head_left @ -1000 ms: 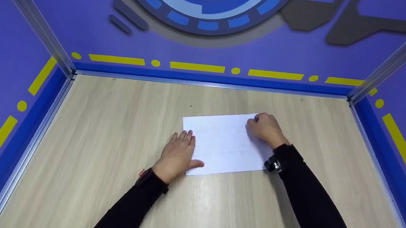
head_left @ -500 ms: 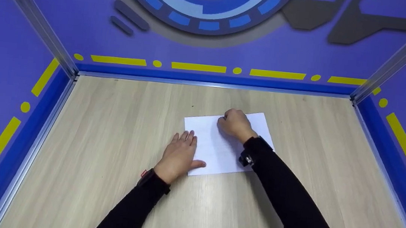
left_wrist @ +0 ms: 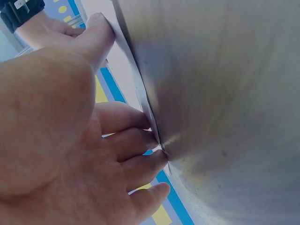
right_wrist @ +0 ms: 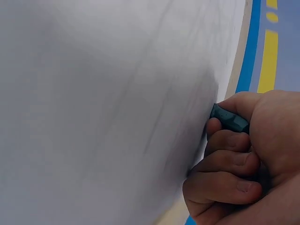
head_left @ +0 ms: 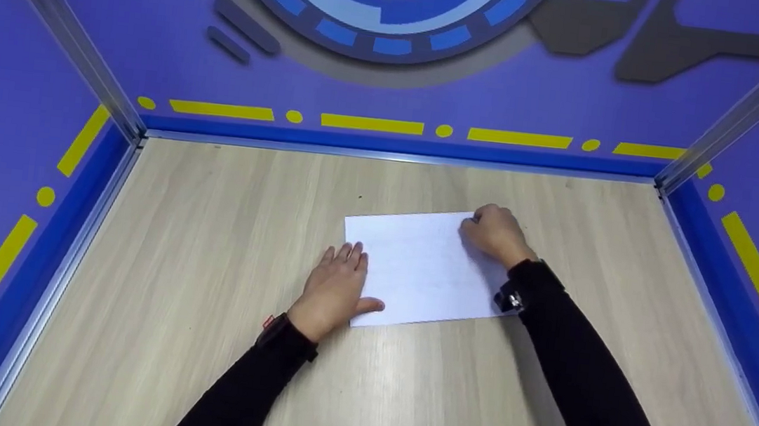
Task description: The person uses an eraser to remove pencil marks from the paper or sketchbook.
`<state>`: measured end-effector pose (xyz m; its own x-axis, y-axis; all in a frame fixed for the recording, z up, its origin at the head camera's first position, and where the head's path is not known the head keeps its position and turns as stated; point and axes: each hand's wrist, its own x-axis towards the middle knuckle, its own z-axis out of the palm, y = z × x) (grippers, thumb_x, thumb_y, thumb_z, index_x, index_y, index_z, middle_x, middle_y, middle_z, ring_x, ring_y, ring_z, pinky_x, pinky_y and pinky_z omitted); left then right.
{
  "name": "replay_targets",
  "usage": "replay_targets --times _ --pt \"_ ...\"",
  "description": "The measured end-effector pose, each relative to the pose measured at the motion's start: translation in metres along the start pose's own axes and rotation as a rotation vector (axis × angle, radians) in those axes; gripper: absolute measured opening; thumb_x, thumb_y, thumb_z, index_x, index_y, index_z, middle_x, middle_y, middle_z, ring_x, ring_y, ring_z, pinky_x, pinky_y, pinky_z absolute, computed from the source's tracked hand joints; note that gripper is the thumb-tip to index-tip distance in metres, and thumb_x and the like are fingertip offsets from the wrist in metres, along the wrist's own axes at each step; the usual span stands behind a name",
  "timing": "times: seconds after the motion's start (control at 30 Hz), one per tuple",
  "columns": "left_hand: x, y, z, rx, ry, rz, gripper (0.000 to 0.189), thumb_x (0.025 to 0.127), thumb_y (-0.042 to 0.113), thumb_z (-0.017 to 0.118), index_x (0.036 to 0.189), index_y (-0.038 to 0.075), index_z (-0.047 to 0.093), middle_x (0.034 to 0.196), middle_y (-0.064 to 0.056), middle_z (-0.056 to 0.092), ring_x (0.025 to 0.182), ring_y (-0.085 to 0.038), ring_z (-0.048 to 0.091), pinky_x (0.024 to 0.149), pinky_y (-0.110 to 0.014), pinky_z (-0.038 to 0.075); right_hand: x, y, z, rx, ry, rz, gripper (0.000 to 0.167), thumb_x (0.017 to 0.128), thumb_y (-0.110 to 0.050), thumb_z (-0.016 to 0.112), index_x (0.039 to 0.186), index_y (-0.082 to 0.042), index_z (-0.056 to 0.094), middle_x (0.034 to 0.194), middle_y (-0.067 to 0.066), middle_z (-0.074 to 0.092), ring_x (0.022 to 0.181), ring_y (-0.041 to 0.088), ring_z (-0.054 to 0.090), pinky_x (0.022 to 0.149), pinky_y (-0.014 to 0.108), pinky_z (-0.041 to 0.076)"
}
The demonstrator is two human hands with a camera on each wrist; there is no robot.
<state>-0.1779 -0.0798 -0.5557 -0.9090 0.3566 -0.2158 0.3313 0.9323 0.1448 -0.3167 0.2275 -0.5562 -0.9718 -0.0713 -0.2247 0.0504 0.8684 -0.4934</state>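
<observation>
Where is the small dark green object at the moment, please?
In the right wrist view, the small dark green object is right of centre, held in the right hand, with the white paper to its left.

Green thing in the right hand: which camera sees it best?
The right wrist view: there the green thing pokes out, close up. In the head view, the right hand mostly hides it; the left wrist view doesn't show it.

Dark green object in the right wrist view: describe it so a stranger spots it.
On the table lies a white sheet, the right hand near its far right corner. That hand grips a small dark green object, partly hidden, its dark colour setting it apart from the sheet beside it.
</observation>
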Motion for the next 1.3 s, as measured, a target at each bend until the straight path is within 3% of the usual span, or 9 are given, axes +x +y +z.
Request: replay_targets --times 0.1,0.2,0.3,0.4,0.57,0.73,0.93,1.13,1.3 --pt "0.0 -0.001 0.001 0.001 0.003 -0.002 0.104 0.099 0.072 0.067 0.167 -0.003 0.043 0.178 -0.023 0.037 0.168 -0.038 0.035 0.139 -0.055 0.028 -0.001 0.011 -0.008 -0.011 0.01 0.016 0.03 0.102 -0.027 0.057 0.081 -0.005 0.058 0.089 0.014 0.06 0.084 0.03 0.056 0.073 0.04 0.046" --pt "0.0 0.0 0.003 0.0 0.008 -0.002 0.103 0.099 0.072 0.068 0.166 -0.004 0.045 0.177 -0.023 0.039 0.168 -0.038 0.037 0.139 -0.055 0.029 -0.003 0.018 -0.011 -0.017 -0.004 0.029 0.036 0.103 -0.028 0.055 0.103 0.004 0.071 0.113 0.023 0.069 0.101 0.035 0.058 0.089 0.048 0.051" --pt "-0.001 0.001 0.004 0.007 0.012 0.001 0.104 0.098 0.072 0.069 0.165 -0.004 0.046 0.176 -0.023 0.041 0.167 -0.038 0.039 0.138 -0.055 0.031 -0.006 0.024 -0.015 -0.009 -0.017 0.051 0.048 0.104 -0.031 0.055 0.125 0.009 0.073 0.131 0.03 0.07 0.108 0.036 0.06 0.099 0.049 0.054" --pt "-0.001 0.001 0.004 0.017 0.012 0.006 0.104 0.098 0.072 0.069 0.165 -0.004 0.046 0.176 -0.023 0.041 0.166 -0.038 0.039 0.138 -0.056 0.031 -0.009 0.03 -0.021 0.038 0.002 0.105 0.044 0.107 -0.032 0.054 0.114 0.007 0.072 0.111 0.026 0.069 0.095 0.033 0.061 0.083 0.044 0.054" --pt "0.0 -0.001 0.0 0.01 -0.001 0.001 0.104 0.099 0.071 0.068 0.166 -0.004 0.044 0.177 -0.024 0.038 0.168 -0.039 0.036 0.139 -0.055 0.028 -0.011 0.042 -0.035 0.087 0.059 0.167 0.036 0.109 -0.036 0.053 0.087 -0.008 0.059 0.082 0.007 0.051 0.073 0.024 0.055 0.06 0.035 0.043" --pt "0.0 -0.001 -0.001 -0.008 -0.005 -0.005 0.104 0.099 0.07 0.069 0.167 -0.004 0.043 0.178 -0.024 0.037 0.168 -0.039 0.035 0.14 -0.056 0.026 -0.013 0.042 -0.034 0.048 0.029 0.131 0.04 0.11 -0.037 0.052 0.095 -0.003 0.067 0.085 0.009 0.055 0.078 0.025 0.057 0.064 0.035 0.044" --pt "0.001 0.0 0.001 0.004 0.005 0.001 0.103 0.099 0.07 0.069 0.166 -0.005 0.044 0.177 -0.024 0.039 0.167 -0.04 0.037 0.139 -0.056 0.028 -0.013 0.024 -0.025 0.037 -0.042 0.1 0.045 0.112 -0.037 0.051 0.114 0.003 0.069 0.102 0.018 0.063 0.089 0.029 0.061 0.075 0.037 0.05" --pt "0.001 0.001 0.0 0.011 0.008 0.0 0.102 0.099 0.07 0.069 0.165 -0.005 0.046 0.176 -0.024 0.041 0.167 -0.04 0.038 0.138 -0.056 0.03 -0.008 -0.02 0.0 -0.006 -0.025 -0.011 0.035 0.105 -0.032 0.057 0.083 -0.006 0.064 0.09 0.014 0.064 0.082 0.028 0.058 0.073 0.042 0.05" --pt "0.002 0.004 0.001 0.027 0.013 0.0 0.103 0.098 0.072 0.068 0.165 -0.004 0.047 0.176 -0.024 0.042 0.166 -0.039 0.04 0.138 -0.055 0.031 -0.004 -0.046 0.02 -0.022 -0.041 -0.1 0.043 0.1 -0.027 0.059 0.062 -0.018 0.043 0.068 0.001 0.045 0.068 0.023 0.045 0.062 0.038 0.038"
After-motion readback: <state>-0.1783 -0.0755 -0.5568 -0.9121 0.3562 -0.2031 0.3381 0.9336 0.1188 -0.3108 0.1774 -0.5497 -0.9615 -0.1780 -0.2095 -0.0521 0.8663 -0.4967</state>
